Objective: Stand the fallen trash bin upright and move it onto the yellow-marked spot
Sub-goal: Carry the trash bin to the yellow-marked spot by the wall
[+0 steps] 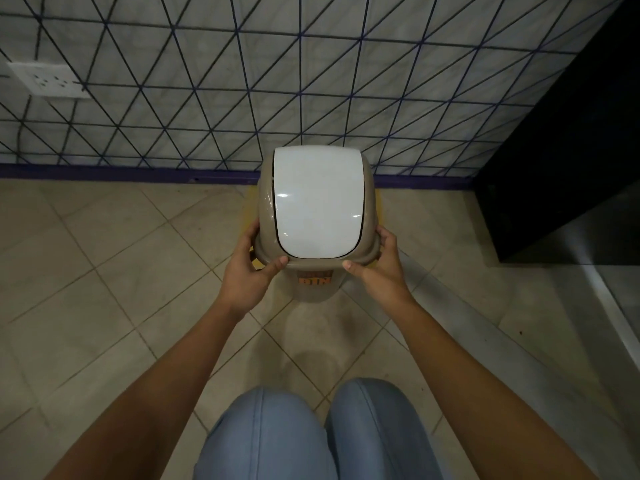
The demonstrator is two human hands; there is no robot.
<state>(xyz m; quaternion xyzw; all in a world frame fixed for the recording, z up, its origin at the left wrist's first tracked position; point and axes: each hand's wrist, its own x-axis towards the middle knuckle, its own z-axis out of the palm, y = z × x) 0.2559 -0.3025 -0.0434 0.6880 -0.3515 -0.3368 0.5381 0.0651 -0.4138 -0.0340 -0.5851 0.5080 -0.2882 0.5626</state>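
Head view, looking down. At the centre of the frame a trash bin (317, 216) stands upright on the tiled floor (104, 271), close to the foot of the wall (311, 81). The bin has a taupe body and collar and a white swing lid (318, 202) that faces up toward the camera; an orange label (314, 280), only partly readable, shows on the near side below the collar.

Both hands are clamped on the collar. The left hand (247, 268) holds the lower left corner, thumb on top of the rim and fingers curled around the side. The right hand (379, 268) holds the lower right corner in a mirrored grip. The two hands are apart, with the bin between them.

Slivers of yellow marking (380, 209) show on the floor at the bin's left and right edges, so the bin sits over the marked spot; whether its base touches the floor cannot be told.

A white socket plate (46, 80) is on the wall at upper left. A dark cabinet (571, 150) fills the right side. The person's knees in blue jeans (311, 434) occupy the bottom centre.
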